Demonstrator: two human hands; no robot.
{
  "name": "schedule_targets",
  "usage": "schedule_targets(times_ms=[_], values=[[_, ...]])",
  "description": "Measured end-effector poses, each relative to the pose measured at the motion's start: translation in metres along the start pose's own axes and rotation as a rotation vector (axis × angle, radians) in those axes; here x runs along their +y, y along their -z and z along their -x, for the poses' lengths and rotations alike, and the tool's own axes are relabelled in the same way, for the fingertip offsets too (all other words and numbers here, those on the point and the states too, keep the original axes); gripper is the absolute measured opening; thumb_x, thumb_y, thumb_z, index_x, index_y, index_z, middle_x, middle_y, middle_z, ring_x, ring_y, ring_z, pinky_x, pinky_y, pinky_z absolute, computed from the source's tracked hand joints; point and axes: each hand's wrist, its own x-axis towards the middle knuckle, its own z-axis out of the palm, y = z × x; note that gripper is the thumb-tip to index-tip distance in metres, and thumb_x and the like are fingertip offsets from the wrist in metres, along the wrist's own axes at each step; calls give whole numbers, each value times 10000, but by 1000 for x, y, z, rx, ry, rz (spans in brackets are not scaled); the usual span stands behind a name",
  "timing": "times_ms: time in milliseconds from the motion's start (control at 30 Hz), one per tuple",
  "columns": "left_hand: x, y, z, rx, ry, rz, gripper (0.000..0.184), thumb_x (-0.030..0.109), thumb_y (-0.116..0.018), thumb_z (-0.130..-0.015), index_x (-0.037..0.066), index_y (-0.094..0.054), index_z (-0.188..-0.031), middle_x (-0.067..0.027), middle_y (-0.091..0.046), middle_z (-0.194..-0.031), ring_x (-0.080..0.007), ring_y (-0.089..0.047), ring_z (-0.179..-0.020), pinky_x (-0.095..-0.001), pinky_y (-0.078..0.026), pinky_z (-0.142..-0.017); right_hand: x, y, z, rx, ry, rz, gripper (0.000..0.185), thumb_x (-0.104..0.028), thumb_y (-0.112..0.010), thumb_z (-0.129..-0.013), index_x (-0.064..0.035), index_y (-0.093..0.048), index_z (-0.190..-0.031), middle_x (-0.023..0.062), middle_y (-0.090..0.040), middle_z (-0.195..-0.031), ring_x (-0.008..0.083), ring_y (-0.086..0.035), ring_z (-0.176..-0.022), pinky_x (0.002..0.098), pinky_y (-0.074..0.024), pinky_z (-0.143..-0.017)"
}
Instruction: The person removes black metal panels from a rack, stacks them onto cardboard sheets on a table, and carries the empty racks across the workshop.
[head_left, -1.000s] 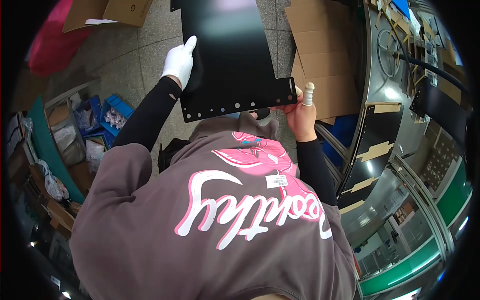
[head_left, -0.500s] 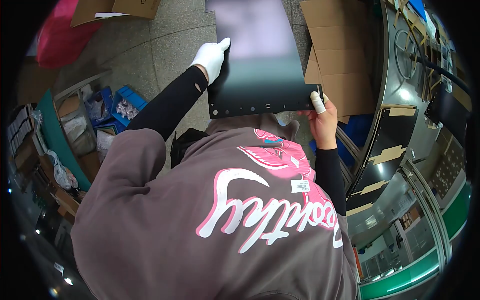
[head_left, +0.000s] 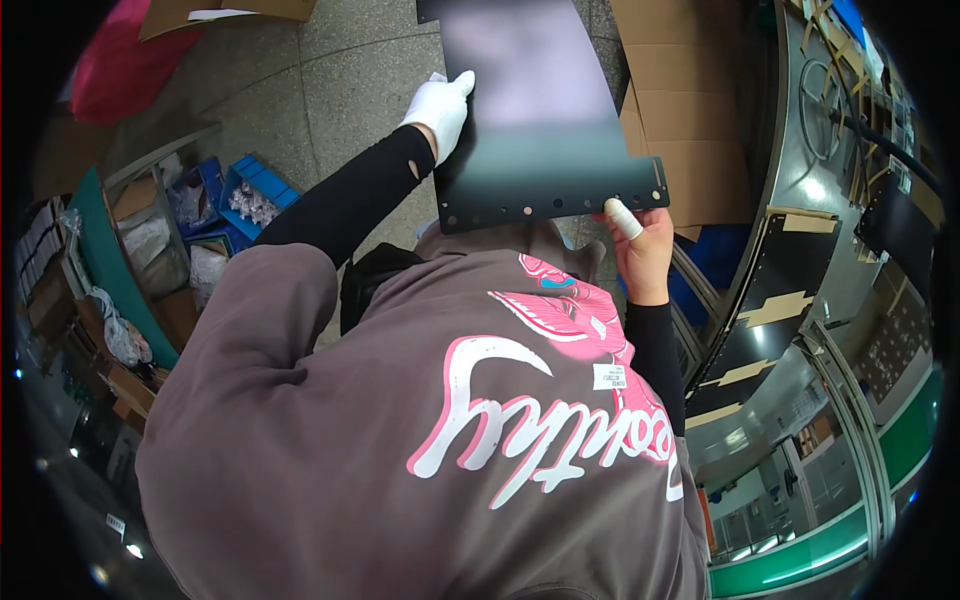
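Observation:
A flat black panel (head_left: 540,110) with a row of holes along its near edge is held up in front of my body, and light reflects off its face. My left hand (head_left: 440,112), in a white glove, grips the panel's left edge, thumb on top. At the near right corner my right hand (head_left: 645,245) holds the panel, its thumb wrapped in white and lying near the holes. The fingers under the panel are partly hidden.
Brown cardboard (head_left: 690,130) lies right of the panel. Further right are a metal table (head_left: 815,185) and black panels with tan strips (head_left: 780,270). On the left are a blue bin (head_left: 262,178) of small parts, a pink bag (head_left: 125,70) and a cardboard box (head_left: 225,12).
The panel and both hands have shifted right in view, and its reflection has changed. My right thumb has moved from beyond the corner onto the panel's near edge.

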Motion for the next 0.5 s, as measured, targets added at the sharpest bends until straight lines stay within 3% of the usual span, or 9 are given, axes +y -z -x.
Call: schedule_targets(times_ms=[100,333,500], values=[[5,0,6,-24,-13,-40,569,349,-527,-859,-79,-405,-1214,-232,-468,-1236,-301,-471,-1118,-336,-363,-928,6,3,0,12,-38,-109,276,6,-618,-794,13,-516,-1050,84,-608,-949,171,-600,-834,325,-507,-724],[18,-10,21,-63,351,189,473,317,-584,-841,-70,-485,-1096,-190,-577,-1068,-257,-552,-971,-365,-419,-838,7,14,2,35,-68,-162,259,2,-582,-819,4,-507,-1067,92,-602,-974,177,-600,-842,330,-505,-738],[23,-21,43,-189,213,322,359,229,-618,-827,-69,-529,-1007,-164,-609,-964,-227,-586,-850,-346,-448,-774,11,23,-1,46,-26,-187,205,-37,-527,-866,-6,-495,-1066,98,-589,-1007,193,-597,-880,322,-503,-745]])
